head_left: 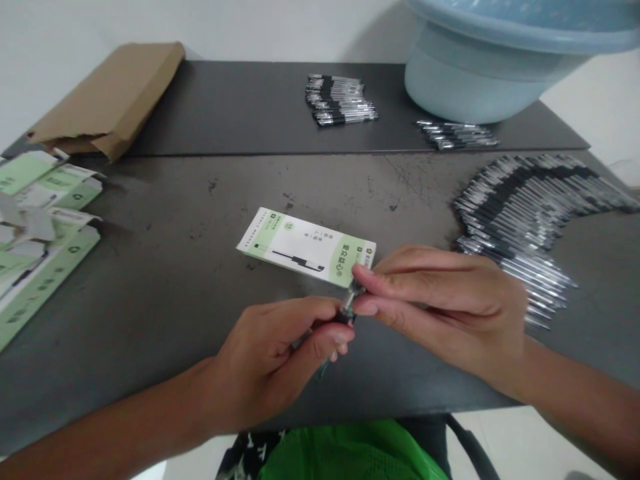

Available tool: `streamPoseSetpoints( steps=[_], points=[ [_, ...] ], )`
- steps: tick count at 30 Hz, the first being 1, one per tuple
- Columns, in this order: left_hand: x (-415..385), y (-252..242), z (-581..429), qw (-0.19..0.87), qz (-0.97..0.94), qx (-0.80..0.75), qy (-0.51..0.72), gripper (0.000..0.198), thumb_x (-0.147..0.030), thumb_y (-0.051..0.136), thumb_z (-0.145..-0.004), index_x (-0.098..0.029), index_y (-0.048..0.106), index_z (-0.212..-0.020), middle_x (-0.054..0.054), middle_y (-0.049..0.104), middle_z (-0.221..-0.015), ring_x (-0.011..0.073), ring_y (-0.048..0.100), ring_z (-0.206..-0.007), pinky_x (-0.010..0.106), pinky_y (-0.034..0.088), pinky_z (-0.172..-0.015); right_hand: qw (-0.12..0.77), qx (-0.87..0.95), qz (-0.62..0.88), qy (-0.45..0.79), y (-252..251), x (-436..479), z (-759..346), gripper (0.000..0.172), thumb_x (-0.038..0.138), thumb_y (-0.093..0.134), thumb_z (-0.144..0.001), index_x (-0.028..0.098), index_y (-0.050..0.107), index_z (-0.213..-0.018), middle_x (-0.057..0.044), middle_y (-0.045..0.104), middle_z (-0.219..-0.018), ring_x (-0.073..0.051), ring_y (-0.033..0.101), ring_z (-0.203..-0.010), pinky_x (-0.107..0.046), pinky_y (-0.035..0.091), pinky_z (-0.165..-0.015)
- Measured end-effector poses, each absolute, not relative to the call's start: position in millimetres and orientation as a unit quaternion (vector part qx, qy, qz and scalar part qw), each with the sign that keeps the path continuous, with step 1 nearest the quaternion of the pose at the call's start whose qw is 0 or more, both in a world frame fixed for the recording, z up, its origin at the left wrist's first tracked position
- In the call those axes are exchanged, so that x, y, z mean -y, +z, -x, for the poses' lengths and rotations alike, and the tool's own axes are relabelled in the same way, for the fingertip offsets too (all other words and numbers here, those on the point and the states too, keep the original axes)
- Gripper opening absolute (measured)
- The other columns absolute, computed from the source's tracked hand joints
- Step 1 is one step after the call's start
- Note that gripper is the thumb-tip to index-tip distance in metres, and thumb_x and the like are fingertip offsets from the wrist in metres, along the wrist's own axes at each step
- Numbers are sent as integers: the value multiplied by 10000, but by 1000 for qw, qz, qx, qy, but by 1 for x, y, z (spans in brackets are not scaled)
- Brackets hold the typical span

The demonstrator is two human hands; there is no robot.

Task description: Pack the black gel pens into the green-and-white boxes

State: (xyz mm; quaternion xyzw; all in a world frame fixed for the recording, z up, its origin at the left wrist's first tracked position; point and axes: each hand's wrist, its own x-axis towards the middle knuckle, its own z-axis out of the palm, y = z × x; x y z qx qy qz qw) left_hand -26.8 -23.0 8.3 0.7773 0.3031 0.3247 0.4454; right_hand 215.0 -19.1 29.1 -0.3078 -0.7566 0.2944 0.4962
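My left grip and right grip both pinch one slim black-and-clear plastic pen, near the flat green-and-white cardboard box.

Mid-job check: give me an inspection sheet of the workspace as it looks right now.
Surface: dark table, scuffed and marked.
Job's things: pen held between both hands above the table's near part; green-and-white box lying flat just beyond them.
Clutter: fanned heap of pens at right; small pen bundle and second pen bundle at the back; stack of green boxes at left; torn cardboard carton at back left; pale blue basin at back right.
Grippers: left hand closed around the pen's lower end; right hand pinching its upper end with the fingertips.
Cables: nothing seen.
Surroundings: white wall behind; green cloth below the table edge.
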Motion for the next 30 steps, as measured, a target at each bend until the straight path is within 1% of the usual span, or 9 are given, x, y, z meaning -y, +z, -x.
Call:
streamPoseSetpoints(
  steps=[5, 11, 13, 16, 18, 21, 24, 28, 30],
  points=[
    [20, 6, 29, 444, -781, -309, 313, 111, -182, 639, -1087, -214, 729, -1030, -57, 809, -816, 56, 776, -695, 112, 596, -695, 507, 752, 302, 295, 26, 20, -215, 340, 65, 865, -933, 198, 860, -1245, -80, 892, -1039, -152, 836, -881, -241, 714, -763],
    [19, 7, 28, 440, -785, -310, 306, 123, -173, 637, -1079, -207, 736, -1015, -39, 823, -815, 76, 785, -694, 132, 611, -700, 515, 745, 300, 299, 23, 20, -214, 401, 72, 870, -932, 245, 843, -1293, -59, 889, -1060, -150, 836, -896, -253, 719, -772],
    [19, 8, 27, 438, -784, -315, 306, 119, -178, 635, -1081, -208, 737, -1027, -35, 829, -815, 84, 785, -683, 144, 620, -695, 518, 745, 297, 299, 22, 20, -214, 383, 72, 871, -932, 230, 848, -1280, -64, 887, -1049, -145, 833, -894, -247, 716, -776],
    [19, 6, 26, 437, -782, -308, 320, 104, -200, 634, -1090, -208, 737, -1093, -31, 833, -812, 89, 776, -653, 155, 621, -669, 528, 741, 293, 292, 21, 20, -213, 335, 68, 868, -933, 187, 858, -1246, -83, 886, -1043, -142, 832, -901, -239, 709, -788],
    [19, 4, 26, 439, -781, -293, 335, 104, -208, 632, -1098, -208, 733, -1074, -35, 819, -797, 82, 768, -647, 148, 611, -664, 536, 737, 295, 289, 20, 21, -212, 330, 75, 868, -936, 184, 857, -1247, -84, 887, -1042, -144, 832, -901, -237, 707, -777],
    [19, 3, 26, 436, -790, -273, 333, 147, -201, 626, -1102, -212, 728, -996, -41, 801, -794, 74, 771, -692, 136, 601, -707, 542, 729, 287, 305, 21, 22, -211, 392, 86, 865, -943, 225, 837, -1308, -60, 890, -1020, -149, 834, -886, -244, 707, -764],
    [19, 5, 27, 437, -797, -264, 322, 187, -205, 616, -1106, -211, 740, -967, -30, 806, -807, 81, 776, -720, 142, 592, -721, 543, 725, 272, 325, 23, 22, -210, 486, 79, 856, -949, 263, 795, -1395, -28, 891, -986, -143, 830, -867, -246, 707, -789],
    [18, 9, 28, 448, -790, -270, 320, 219, -212, 606, -1110, -204, 753, -947, -12, 817, -809, 99, 783, -722, 165, 603, -719, 537, 741, 271, 297, 22, 21, -211, 499, 53, 872, -923, 199, 794, -1394, -54, 888, -1022, -123, 822, -885, -204, 683, -810],
    [17, 10, 27, 455, -783, -275, 324, 233, -205, 596, -1112, -202, 757, -943, -6, 825, -813, 104, 781, -708, 178, 616, -724, 531, 750, 275, 283, 21, 21, -211, 533, 53, 871, -922, 215, 779, -1422, -42, 884, -1012, -119, 815, -863, -206, 679, -800]
  ],
)
